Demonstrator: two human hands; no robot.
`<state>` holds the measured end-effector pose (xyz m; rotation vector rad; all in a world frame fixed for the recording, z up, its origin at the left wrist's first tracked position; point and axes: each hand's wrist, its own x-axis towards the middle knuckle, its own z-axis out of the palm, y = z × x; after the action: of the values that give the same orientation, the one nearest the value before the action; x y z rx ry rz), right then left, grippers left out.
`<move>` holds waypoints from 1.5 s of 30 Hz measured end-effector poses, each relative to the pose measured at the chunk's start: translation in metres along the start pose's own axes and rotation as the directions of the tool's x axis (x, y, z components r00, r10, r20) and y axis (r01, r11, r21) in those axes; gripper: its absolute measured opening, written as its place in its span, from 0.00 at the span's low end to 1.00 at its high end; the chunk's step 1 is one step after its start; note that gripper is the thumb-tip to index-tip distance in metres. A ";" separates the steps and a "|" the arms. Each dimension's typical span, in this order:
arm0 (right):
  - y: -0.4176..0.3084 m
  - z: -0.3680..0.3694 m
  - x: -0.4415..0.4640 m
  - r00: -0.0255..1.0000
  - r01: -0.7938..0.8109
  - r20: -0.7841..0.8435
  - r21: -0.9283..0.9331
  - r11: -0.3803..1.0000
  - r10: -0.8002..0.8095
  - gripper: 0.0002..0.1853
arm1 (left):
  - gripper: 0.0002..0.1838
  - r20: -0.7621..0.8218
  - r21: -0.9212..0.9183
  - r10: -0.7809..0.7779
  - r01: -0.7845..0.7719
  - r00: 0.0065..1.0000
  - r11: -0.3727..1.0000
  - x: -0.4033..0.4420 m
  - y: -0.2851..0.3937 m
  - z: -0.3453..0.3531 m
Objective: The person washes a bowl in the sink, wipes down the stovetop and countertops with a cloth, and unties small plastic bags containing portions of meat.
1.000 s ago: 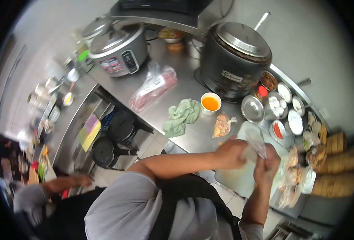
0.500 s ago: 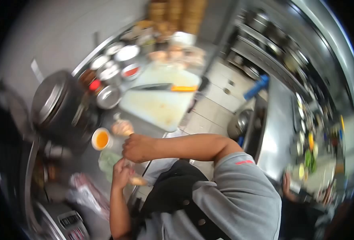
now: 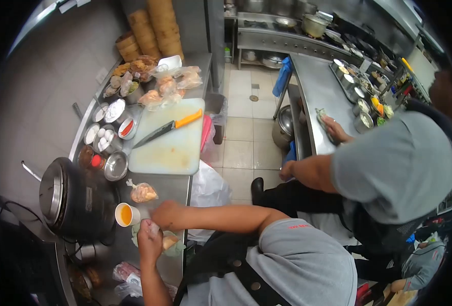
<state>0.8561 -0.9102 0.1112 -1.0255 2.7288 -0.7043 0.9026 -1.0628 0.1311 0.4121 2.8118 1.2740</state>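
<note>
My left hand (image 3: 150, 238) is closed on the gathered top of a small clear plastic bag (image 3: 169, 240) with pale orange food in it. My right hand (image 3: 167, 215) meets it from the other side, its fingers curled at the bag's neck; the exact pinch is partly hidden. A pale green sheet or bag (image 3: 177, 249) lies beneath. Just beyond the hands are a white cup (image 3: 126, 215) of orange liquid and a knotted bag of similar food (image 3: 143, 193). Farther off, a knife (image 3: 157, 133) with a yellow handle rests on a white cutting board (image 3: 177, 158).
A dark lidded cooker (image 3: 78, 199) stands at the left. Metal bowls (image 3: 116, 166), eggs and more filled bags (image 3: 167, 86) line the counter, with bamboo steamers (image 3: 162, 30) behind. At right, a co-worker (image 3: 394, 163) wipes a steel counter (image 3: 318, 86) with a cloth.
The view has swung right and sharpened, bringing the co-worker into sight. My hands remain together at the bag, with the left hand turned more upright.
</note>
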 end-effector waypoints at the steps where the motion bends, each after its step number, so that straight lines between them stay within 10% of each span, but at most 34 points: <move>1: 0.002 -0.002 -0.007 1.000 0.006 -0.002 -0.010 1.000 -0.006 0.11 | 0.14 0.096 -0.147 -0.078 0.092 0.992 0.985 -0.004 -0.002 -0.006; 4: 0.021 0.009 -0.022 0.995 0.041 0.084 0.108 0.993 -0.050 0.10 | 0.08 0.135 -0.094 0.055 -0.042 0.989 0.995 -0.008 -0.019 -0.010; 6: 0.045 0.038 -0.016 0.915 0.402 -0.204 0.401 0.823 -0.347 0.09 | 0.07 0.032 0.009 0.296 -0.296 0.955 0.955 -0.011 -0.022 -0.011; 8: 0.020 -0.010 -0.045 0.990 -0.138 0.109 0.730 0.669 0.084 0.08 | 0.07 -0.051 0.009 0.305 -0.305 0.951 0.952 -0.007 -0.015 -0.016; 10: 0.016 -0.010 -0.055 0.926 -0.323 0.276 0.933 0.162 0.256 0.07 | 0.06 -0.146 -0.145 0.132 -0.153 0.980 0.977 0.001 -0.024 0.000; 13: -0.021 -0.014 -0.073 0.920 -0.300 0.303 0.953 -0.049 0.249 0.10 | 0.05 -0.347 -0.285 0.065 -0.171 0.935 0.943 0.033 -0.035 0.030; 15: -0.040 -0.007 -0.079 0.959 -0.104 0.208 0.890 -0.444 0.193 0.12 | 0.09 -0.347 -0.655 -0.009 -0.235 0.938 0.718 0.040 0.013 0.033; 18: -0.029 0.013 -0.079 0.994 0.077 -0.034 0.886 -0.458 0.102 0.12 | 0.06 -0.172 -0.866 0.186 -0.238 0.967 0.440 0.027 0.052 0.009; 19: -0.020 0.014 -0.077 0.955 0.117 0.055 0.833 -0.541 0.291 0.11 | 0.03 -0.168 -0.816 0.352 -0.330 0.921 0.474 0.024 0.060 -0.004; 25: 0.014 -0.042 -0.067 0.972 -0.105 0.038 0.953 0.285 0.231 0.06 | 0.03 0.042 -0.607 0.317 -0.227 0.948 0.761 -0.005 0.015 -0.010; 28: -0.016 -0.039 -0.050 0.953 -0.211 0.013 0.746 0.632 0.303 0.13 | 0.08 0.020 -0.754 -0.082 0.069 0.996 0.653 -0.013 -0.034 0.036; 30: -0.037 -0.020 -0.037 0.942 -0.203 -0.143 0.482 0.853 0.305 0.22 | 0.12 -0.139 -0.829 -0.101 -0.060 0.985 0.556 -0.010 -0.050 0.054; 36: -0.030 0.047 -0.007 0.858 0.114 -0.511 0.078 0.990 -0.058 0.20 | 0.15 0.090 -0.979 -0.493 0.167 0.866 0.115 -0.015 -0.075 0.061; 41: -0.013 0.066 0.011 0.882 0.120 -0.459 -0.005 0.993 -0.109 0.15 | 0.12 0.123 -0.975 -0.548 0.204 0.828 0.090 -0.010 -0.101 0.079; 45: 0.018 0.073 0.028 0.937 0.027 -0.350 0.140 0.990 0.024 0.12 | 0.09 -0.051 -0.918 -0.614 0.205 0.788 0.340 -0.001 -0.104 0.092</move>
<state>0.8456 -0.9438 0.0388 -0.9473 2.9111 -1.1678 0.8920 -1.0607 -0.0075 -0.6774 1.7023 2.5410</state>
